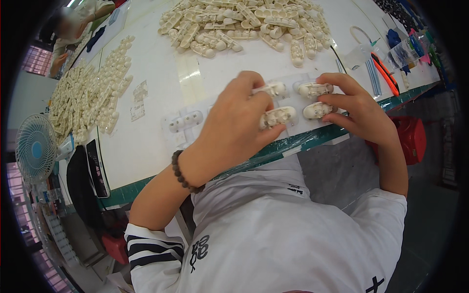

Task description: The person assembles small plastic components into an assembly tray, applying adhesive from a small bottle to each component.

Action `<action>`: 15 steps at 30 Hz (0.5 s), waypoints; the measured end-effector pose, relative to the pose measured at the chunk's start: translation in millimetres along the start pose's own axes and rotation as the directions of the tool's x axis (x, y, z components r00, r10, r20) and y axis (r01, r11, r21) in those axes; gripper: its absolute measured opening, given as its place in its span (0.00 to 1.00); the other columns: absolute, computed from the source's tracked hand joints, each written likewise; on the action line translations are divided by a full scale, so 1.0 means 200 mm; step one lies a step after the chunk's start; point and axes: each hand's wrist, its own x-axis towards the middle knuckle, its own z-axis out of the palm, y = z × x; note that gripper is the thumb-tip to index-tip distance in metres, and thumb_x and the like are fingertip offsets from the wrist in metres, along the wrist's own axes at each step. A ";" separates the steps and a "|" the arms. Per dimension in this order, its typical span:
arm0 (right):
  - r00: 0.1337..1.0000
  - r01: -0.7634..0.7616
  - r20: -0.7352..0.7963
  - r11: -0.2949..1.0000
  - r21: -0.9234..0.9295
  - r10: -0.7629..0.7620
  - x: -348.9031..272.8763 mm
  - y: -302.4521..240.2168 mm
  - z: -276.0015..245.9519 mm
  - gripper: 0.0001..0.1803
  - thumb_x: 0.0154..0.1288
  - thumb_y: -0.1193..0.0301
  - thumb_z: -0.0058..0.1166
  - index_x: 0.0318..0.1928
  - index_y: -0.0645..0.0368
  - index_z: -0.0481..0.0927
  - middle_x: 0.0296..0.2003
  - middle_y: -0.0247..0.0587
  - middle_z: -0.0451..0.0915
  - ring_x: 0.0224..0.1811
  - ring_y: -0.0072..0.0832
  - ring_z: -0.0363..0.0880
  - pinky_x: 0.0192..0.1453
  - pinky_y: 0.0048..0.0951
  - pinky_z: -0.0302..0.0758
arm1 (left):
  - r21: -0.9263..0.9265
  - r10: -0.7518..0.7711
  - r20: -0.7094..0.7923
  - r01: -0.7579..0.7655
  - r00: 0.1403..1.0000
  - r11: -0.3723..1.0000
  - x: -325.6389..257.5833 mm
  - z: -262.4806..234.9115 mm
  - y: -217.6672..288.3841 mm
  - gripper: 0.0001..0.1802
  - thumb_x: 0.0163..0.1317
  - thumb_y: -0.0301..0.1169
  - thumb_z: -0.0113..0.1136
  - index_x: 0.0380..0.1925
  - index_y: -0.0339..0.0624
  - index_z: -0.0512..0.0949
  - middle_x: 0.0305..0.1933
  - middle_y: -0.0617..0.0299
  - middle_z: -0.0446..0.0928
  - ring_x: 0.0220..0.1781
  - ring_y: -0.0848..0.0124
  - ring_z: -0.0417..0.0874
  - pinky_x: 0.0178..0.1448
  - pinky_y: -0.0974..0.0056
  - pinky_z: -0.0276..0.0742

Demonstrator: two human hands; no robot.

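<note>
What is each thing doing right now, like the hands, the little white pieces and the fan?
Left hand: resting on the white tray, fingers pressing cream pieces.
Right hand: fingertips on two cream pieces.
White tray: flat at the table edge, some cream pieces seated in it.
Pile of cream pieces: loose heap, untouched.
Rows of cream pieces: laid out at the left, untouched.
Fan: upright; running or not, cannot tell.
Orange cutter: lying flat.
</note>
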 end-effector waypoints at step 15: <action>0.882 0.374 0.290 0.926 0.049 -0.371 1.13 -0.40 0.20 0.15 0.53 0.73 0.66 0.41 0.68 0.81 0.55 0.51 0.73 0.58 0.43 0.74 0.58 0.36 0.73 | 0.337 -0.519 -0.310 0.602 0.797 0.724 -0.80 -0.71 -0.63 0.17 0.51 0.39 0.69 0.27 0.34 0.76 0.45 0.49 0.76 0.47 0.54 0.78 0.52 0.60 0.73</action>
